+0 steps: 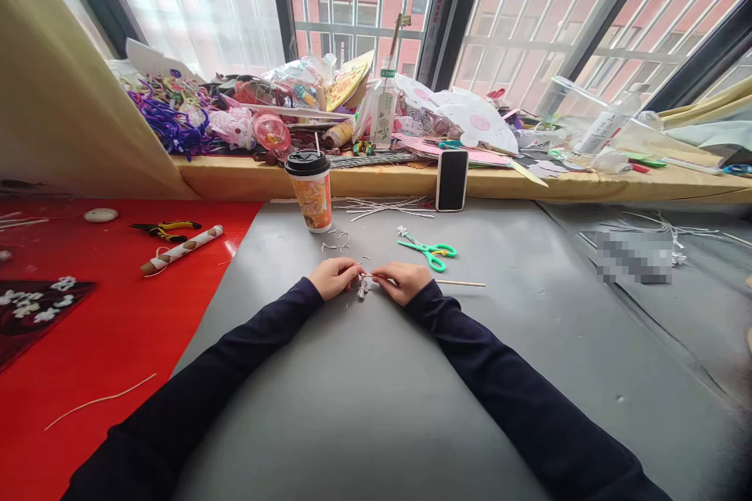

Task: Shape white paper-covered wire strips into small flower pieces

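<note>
Evidently the work was only partway through. The grey tabletop (282, 407) gave it plenty of room, with a red cover (176, 274) along its left side. On that cover, at the far left, a dark sheet (17, 340) bore several white flower shapes (45, 315) that looked complete, though whether they belonged to the same batch could not be told. A paper cup (312, 203) stood beyond the hands, to the left.

Both hands were near the middle of the table, fingertips drawn in narrow and almost meeting. The left hand (338, 277) and the right hand (403, 282) seemed to pinch a short pale strand (368, 275) between them; the exact grip was too small to make out. Green scissors (428, 250) lay just beyond the right hand, and a thin stick (464, 283) stuck out past the right wrist, its other end hidden.

Near the ledge, a spread of loose white strands (385, 209) appeared to be unused stock, while curled bits (336, 239) lay by the cup. One little flower (402, 232) beside the scissor blades looked finished. The small white piece (362, 291) sat just below the fingertips, in the gap between the hands; its shape looked irregular, so its forming probably remained to be completed.
</note>
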A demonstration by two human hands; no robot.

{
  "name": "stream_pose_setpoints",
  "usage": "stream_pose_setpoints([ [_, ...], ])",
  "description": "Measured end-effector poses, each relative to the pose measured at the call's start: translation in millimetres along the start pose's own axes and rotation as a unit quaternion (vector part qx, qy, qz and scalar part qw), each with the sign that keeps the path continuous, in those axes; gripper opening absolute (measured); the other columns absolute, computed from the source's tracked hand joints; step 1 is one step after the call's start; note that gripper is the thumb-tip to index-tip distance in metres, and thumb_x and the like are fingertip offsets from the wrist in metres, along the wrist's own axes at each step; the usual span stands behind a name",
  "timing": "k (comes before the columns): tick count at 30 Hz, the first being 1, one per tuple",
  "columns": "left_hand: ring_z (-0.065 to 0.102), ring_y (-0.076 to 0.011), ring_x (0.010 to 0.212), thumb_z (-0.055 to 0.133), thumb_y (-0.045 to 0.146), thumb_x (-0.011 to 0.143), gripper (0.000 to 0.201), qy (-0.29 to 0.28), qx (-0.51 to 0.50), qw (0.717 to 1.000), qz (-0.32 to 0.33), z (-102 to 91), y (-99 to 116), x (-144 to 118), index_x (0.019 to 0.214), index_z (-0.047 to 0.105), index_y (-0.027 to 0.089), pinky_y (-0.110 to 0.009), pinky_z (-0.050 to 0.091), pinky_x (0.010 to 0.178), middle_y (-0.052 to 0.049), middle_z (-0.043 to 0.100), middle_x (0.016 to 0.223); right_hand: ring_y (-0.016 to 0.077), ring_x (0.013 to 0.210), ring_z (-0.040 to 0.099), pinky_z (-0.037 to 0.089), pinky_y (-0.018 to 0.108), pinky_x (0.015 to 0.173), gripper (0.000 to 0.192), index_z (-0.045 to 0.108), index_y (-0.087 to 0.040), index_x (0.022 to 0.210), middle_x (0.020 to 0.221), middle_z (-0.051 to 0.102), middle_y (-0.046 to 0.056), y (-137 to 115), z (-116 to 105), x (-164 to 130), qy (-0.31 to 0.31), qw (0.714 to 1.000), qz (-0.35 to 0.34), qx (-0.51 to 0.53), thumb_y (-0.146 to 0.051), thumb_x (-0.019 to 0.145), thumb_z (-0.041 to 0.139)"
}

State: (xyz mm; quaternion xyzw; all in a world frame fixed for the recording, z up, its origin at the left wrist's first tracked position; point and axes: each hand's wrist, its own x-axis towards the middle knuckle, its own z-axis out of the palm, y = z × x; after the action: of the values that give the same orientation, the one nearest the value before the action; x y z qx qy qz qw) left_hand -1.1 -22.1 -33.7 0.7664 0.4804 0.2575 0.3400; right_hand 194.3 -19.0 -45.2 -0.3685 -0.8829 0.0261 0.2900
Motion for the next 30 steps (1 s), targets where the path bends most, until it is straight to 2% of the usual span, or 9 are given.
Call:
stream_pose_setpoints([
  [7, 0.048, -0.0082, 0.050, 0.037, 0.038, 0.077, 0.034, -0.004, -0.018, 1.000, 0.002, 1.4, -3.7, 0.5, 0.081, 0.060, 0.013, -0.019, 0.039, 0.050, -0.001, 0.056, 0.061, 0.0104, 0.068, 0.056, 0.038, 0.020, 0.061, 0.022, 0.062, -0.023, 0.088, 0.081, 0.064, 0.001, 0.6, 0.4, -0.1, -0.002, 1.000, -0.002, 0.003, -0.033, 0.081, 0.043],
  [16, 0.048, -0.0085, 0.050, 0.039, 0.040, 0.077, 0.033, -0.011, 0.001, 1.000, 0.012, 1.6, -5.6, 1.2, 0.077, 0.059, 0.014, -0.019, 0.039, 0.051, 0.000, 0.055, 0.058, 0.0101, 0.067, 0.056, 0.037, 0.020, 0.060, 0.022, 0.061, -0.024, 0.088, 0.080, 0.064, 0.000, 0.0, 0.8, 0.5, 0.000, 1.000, -0.004, -0.006, -0.033, 0.081, 0.042],
  [27, 0.049, -0.0082, 0.051, 0.038, 0.037, 0.078, 0.032, -0.005, 0.009, 0.999, 0.031, 2.1, -1.6, -0.4, 0.078, 0.060, 0.013, -0.020, 0.040, 0.053, -0.001, 0.056, 0.066, 0.0113, 0.067, 0.055, 0.035, 0.021, 0.059, 0.022, 0.061, -0.022, 0.087, 0.077, 0.063, 0.001, -0.1, 0.1, 0.9, 0.019, 0.999, -0.010, -0.025, -0.031, 0.082, 0.042],
  [30, 0.050, -0.0085, 0.053, 0.041, 0.036, 0.078, 0.030, -0.001, 0.014, 0.999, 0.047, 1.3, -1.8, -0.5, 0.080, 0.061, 0.014, -0.020, 0.041, 0.054, -0.002, 0.056, 0.067, 0.0121, 0.066, 0.054, 0.034, 0.023, 0.061, 0.021, 0.062, -0.022, 0.085, 0.074, 0.063, 0.002, 0.8, -0.3, 2.2, 0.025, 0.998, -0.030, -0.044, -0.031, 0.081, 0.043],
])
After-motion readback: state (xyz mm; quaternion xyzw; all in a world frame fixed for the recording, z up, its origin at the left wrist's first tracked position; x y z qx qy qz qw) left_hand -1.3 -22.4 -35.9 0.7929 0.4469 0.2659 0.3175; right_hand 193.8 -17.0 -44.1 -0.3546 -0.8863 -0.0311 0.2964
